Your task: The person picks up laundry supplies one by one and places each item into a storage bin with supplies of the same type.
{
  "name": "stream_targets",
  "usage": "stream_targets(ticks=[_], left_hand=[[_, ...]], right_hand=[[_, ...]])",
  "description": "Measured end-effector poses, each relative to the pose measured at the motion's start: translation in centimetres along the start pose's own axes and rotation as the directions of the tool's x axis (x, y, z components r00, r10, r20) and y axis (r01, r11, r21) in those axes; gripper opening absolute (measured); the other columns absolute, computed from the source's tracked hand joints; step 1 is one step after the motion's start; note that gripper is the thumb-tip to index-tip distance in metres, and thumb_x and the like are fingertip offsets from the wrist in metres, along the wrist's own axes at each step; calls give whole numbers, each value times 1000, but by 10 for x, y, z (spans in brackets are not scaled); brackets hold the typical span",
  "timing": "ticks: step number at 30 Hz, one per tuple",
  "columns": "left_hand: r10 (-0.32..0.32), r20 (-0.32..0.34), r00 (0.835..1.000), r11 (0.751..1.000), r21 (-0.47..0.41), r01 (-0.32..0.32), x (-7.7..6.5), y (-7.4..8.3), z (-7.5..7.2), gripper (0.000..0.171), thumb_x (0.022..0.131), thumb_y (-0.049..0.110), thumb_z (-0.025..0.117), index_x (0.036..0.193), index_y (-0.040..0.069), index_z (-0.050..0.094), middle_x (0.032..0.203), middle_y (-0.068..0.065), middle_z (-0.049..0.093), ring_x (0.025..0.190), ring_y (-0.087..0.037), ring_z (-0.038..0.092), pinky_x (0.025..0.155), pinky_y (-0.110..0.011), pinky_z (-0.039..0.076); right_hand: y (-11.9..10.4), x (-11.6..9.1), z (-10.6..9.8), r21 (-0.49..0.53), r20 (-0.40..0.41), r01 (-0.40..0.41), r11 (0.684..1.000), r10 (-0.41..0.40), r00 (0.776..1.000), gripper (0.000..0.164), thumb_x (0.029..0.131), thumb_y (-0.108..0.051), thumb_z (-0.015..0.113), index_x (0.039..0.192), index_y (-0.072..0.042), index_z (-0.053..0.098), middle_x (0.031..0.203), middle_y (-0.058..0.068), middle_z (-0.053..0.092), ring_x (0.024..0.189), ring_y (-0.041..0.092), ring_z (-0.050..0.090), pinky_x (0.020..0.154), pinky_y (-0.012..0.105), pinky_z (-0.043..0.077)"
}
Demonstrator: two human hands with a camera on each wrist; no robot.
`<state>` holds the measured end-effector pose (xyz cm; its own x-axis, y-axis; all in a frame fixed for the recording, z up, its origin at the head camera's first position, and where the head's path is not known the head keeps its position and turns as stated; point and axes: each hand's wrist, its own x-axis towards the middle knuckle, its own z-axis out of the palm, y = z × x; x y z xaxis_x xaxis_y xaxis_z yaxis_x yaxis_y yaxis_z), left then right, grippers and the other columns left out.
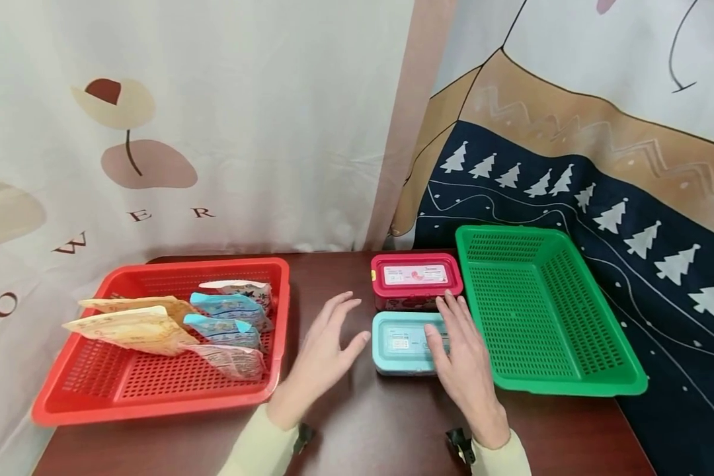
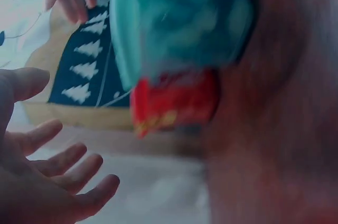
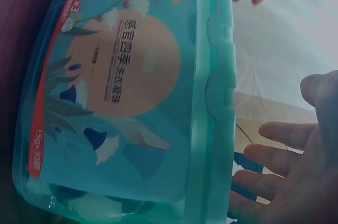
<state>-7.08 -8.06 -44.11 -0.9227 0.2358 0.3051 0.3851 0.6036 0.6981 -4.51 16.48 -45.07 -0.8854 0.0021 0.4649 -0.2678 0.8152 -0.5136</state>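
Observation:
A light-blue laundry pod box [image 1: 401,338] with a closed lid lies on the table between my hands. Right behind it sits a similar pink-red box [image 1: 416,274] with a white label. My left hand [image 1: 327,350] hovers left of the blue box, fingers spread and holding nothing. Over the blue box's right end is my right hand [image 1: 467,360], fingers loosely extended towards the pink-red box and covering part of the lid. In the right wrist view, the blue box's printed front [image 3: 127,76] fills the left side, with my relaxed fingers [image 3: 277,158] beside it.
On the left, a red basket [image 1: 155,406] holds several upright packets, including yellow bags [image 1: 145,328] and blue pouches [image 1: 229,330]. At the right stands a green basket [image 1: 512,317], close beside the boxes. Patterned curtains [image 1: 274,132] hang behind the brown table [image 1: 363,423].

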Motion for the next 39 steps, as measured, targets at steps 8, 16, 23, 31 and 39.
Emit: stream_targets(ticks=[8,16,23,31,39], left_hand=[[-116,122,986,976,-172,136,4,-5,43,70,96,26,72,155,5,42,161,-14,38,144,-34,43,114,-58,38],[-163,130,978,959,-211,188,5,-13,57,71,96,23,69,158,6,39,163,-17,36,147,-36,38,115,-59,35],[-186,57,981,956,-220,194,0,-24,54,63,96,16,67,153,3,45,159,-19,43,149,-41,35,119,-64,24],[-248,-8,969,948,-207,241,-10,-40,37,59,99,15,65,152,1,45,156,-18,46,147,-37,38,120,-65,19],[-264,-28,964,950,-178,255,-20,-49,28,58,101,13,61,154,0,41,157,-19,43,149,-37,35,121,-66,12]], right_hand=[[5,-2,0,-8,4,-3,1000,3,1000,56,102,-30,66,148,-1,54,159,15,46,149,41,36,115,61,34],[5,-2,1,0,-4,15,1000,-15,1000,56,100,-29,67,146,-1,56,157,16,47,149,40,37,115,61,35],[-1,-3,3,0,32,6,1000,-6,999,58,100,-33,67,148,-3,55,159,14,46,149,40,36,116,59,35],[-4,-8,8,29,80,-18,999,16,997,59,101,-33,66,151,-3,52,161,12,43,152,34,33,118,56,34],[-5,-12,17,217,184,-204,955,165,969,70,104,-31,63,159,0,35,167,15,31,155,31,25,120,58,27]])
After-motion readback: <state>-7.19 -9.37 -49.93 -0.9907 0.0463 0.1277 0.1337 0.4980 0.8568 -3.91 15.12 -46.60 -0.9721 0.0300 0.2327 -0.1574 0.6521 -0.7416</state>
